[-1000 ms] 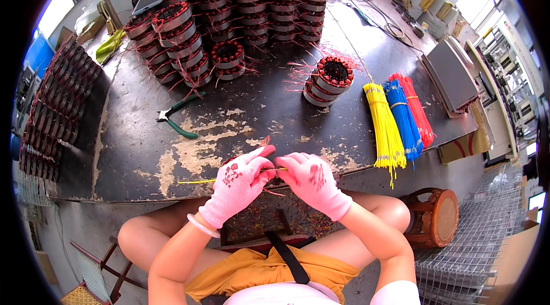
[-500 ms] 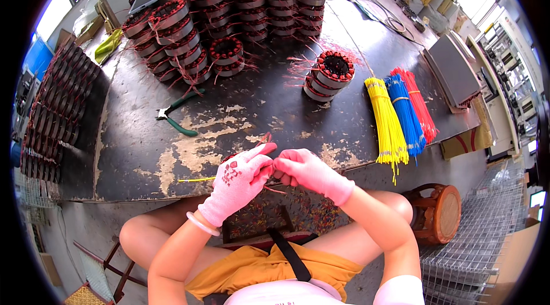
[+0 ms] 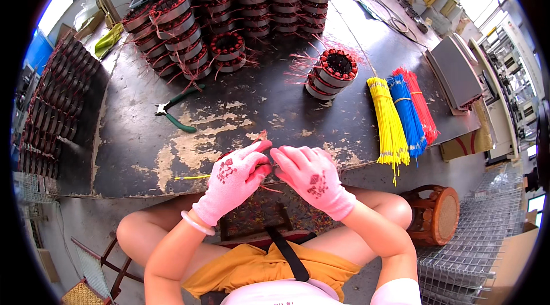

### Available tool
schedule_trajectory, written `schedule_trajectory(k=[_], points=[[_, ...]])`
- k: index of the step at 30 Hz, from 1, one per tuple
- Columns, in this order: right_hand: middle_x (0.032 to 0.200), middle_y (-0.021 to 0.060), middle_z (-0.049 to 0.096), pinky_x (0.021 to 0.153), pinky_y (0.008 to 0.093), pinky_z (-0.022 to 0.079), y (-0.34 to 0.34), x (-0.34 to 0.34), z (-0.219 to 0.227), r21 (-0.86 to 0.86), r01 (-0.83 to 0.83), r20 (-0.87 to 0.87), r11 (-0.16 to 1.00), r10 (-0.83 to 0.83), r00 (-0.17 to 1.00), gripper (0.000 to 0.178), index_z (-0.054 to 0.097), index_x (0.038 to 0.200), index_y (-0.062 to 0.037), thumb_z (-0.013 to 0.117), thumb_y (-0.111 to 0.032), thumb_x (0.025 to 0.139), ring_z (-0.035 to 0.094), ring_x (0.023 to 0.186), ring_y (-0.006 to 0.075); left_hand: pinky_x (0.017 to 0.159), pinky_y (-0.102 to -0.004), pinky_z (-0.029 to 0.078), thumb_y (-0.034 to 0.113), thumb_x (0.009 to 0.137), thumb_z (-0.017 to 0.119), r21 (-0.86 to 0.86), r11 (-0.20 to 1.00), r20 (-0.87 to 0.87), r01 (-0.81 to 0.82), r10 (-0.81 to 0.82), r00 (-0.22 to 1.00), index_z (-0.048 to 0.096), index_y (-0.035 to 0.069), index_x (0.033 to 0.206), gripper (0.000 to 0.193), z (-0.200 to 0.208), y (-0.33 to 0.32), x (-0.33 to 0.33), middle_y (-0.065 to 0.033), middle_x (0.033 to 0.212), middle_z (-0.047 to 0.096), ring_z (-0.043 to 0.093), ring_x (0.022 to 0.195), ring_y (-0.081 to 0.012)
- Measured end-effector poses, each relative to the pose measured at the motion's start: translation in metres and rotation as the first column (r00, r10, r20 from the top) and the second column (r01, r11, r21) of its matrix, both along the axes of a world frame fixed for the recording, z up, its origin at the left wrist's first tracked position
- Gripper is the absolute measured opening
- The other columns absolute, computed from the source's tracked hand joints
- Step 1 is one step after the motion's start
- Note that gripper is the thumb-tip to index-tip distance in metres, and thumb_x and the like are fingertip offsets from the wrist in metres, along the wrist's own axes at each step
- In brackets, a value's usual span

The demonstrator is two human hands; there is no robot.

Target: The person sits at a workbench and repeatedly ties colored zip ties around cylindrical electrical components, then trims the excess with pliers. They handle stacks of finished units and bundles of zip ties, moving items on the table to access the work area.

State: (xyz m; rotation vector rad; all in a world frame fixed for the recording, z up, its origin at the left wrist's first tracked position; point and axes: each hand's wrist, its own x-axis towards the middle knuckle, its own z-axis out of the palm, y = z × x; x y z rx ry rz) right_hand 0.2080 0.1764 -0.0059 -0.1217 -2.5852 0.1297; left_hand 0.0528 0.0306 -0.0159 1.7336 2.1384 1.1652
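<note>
My left hand, in a pink glove, is closed above the near edge of the table. Thin red wires stick out past its fingers, and a yellow wire reaches out to the left from behind it. Most of what it grips is hidden by the glove. My right hand, also gloved, is just to the right with its back turned up. Its fingers are bent together, with their tips close to my left thumb and a narrow gap between the hands. Whatever lies in those fingertips is too small or hidden to name.
Green-handled cutting pliers lie on the worn black table. Two stacked motor stators with red windings stand right of centre. Bundles of yellow wires, blue wires and red wires lie at right. Stator stacks fill the back.
My right hand has turned its back upward, and its fingertips have drawn slightly away from my left hand. The left hand has shifted slightly left, still closed.
</note>
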Motion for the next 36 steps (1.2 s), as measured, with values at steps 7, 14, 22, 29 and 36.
schedule_trajectory(k=[7,14,22,29,36], points=[[0.084,0.007,0.068,0.067,0.0342,0.052,0.007,-0.004,-0.004,-0.939,0.295,0.334,0.174,0.268,0.904,0.017,0.069,0.1,-0.0065,0.067,-0.023,0.095,0.064,0.072,0.0215,0.08,-0.0403,0.057,0.008,0.085,0.07,-0.027,0.999,0.014,0.03,-0.029,0.999,0.068,0.008,0.098,0.014,0.002,-0.003,-0.002,-0.0071,0.13,0.069,0.07,0.097,-0.0308],[0.083,0.0072,0.062,0.07,0.0392,0.052,0.007,-0.008,0.006,-0.155,-0.092,0.141,0.984,0.114,0.983,0.02,0.068,0.103,-0.0113,0.074,-0.022,0.087,0.065,0.081,0.0298,0.081,-0.0401,0.057,0.009,0.086,0.069,-0.012,1.0,0.01,0.008,-0.008,1.0,0.067,0.008,0.098,0.012,-0.002,-0.003,-0.002,-0.0069,0.132,0.068,0.07,0.098,-0.0305],[0.084,0.004,0.071,0.063,0.0345,0.051,0.014,-0.014,-0.007,-0.942,0.332,0.335,0.054,0.235,0.913,0.022,0.069,0.096,-0.0071,0.071,-0.029,0.094,0.064,0.068,0.0199,0.082,-0.0405,0.057,0.009,0.086,0.069,-0.004,0.999,0.019,0.043,-0.043,0.999,0.068,0.008,0.098,0.012,0.004,-0.001,-0.002,-0.0071,0.129,0.07,0.07,0.098,-0.0309],[0.081,0.0049,0.068,0.065,0.0289,0.052,-0.001,-0.008,-0.013,-0.042,-0.018,-0.095,0.999,0.014,0.995,0.015,0.068,0.099,-0.0061,0.073,-0.019,0.092,0.065,0.067,0.0168,0.081,-0.0399,0.057,0.01,0.087,0.068,-0.008,1.0,0.005,0.029,-0.029,1.0,0.069,0.007,0.097,0.01,0.001,-0.002,-0.002,-0.0078,0.128,0.07,0.07,0.097,-0.0308],[0.085,0.0012,0.068,0.064,0.0237,0.048,-0.006,-0.001,-0.011,-0.918,0.282,0.212,-0.28,0.255,0.943,0.032,0.067,0.103,-0.0015,0.056,-0.031,0.106,0.058,0.07,0.0079,0.078,-0.0375,0.059,0.002,0.082,0.069,0.001,0.999,-0.025,0.045,-0.045,0.999,0.066,0.006,0.101,0.02,-0.001,-0.006,-0.003,-0.0112,0.13,0.07,0.072,0.094,-0.0298]])
